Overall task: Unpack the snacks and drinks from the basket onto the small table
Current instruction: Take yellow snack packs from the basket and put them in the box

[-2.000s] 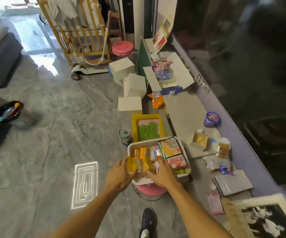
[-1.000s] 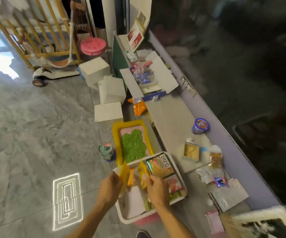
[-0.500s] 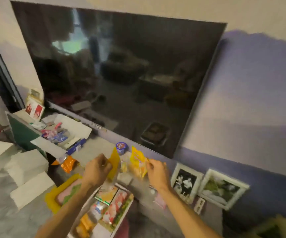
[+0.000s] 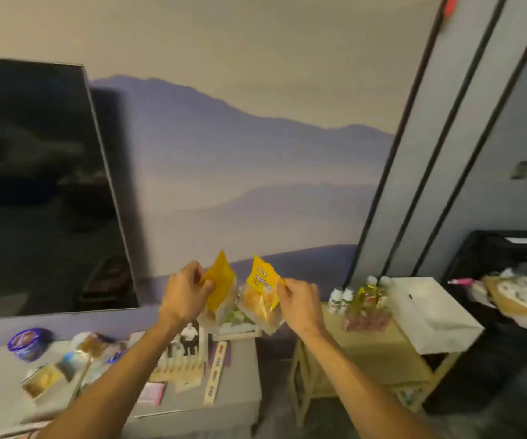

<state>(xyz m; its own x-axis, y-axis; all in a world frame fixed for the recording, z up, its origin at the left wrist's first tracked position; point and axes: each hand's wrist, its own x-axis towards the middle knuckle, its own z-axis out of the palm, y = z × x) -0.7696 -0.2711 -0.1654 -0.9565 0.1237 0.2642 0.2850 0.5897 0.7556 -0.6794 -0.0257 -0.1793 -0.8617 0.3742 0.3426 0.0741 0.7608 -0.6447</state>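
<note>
Two hands are holding crinkly plastic snack packets side by side in mid-air. The left hand [image 4: 186,294] is pinching the left packet [image 4: 219,286], its long axis upright and its plain yellow top pointing to twelve o'clock. The right hand [image 4: 300,307] is pinching the right packet [image 4: 262,296], which is tipping slightly towards eleven o'clock; its clear lower half is showing golden pastry. The small wooden table [image 4: 366,346] is standing at four o'clock.

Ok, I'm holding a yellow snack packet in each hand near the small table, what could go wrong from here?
The left hand pinches the left packet and the right hand the right packet by an edge only; either could slip. Bottles stand upright on the small table; a packet could topple them.
</note>
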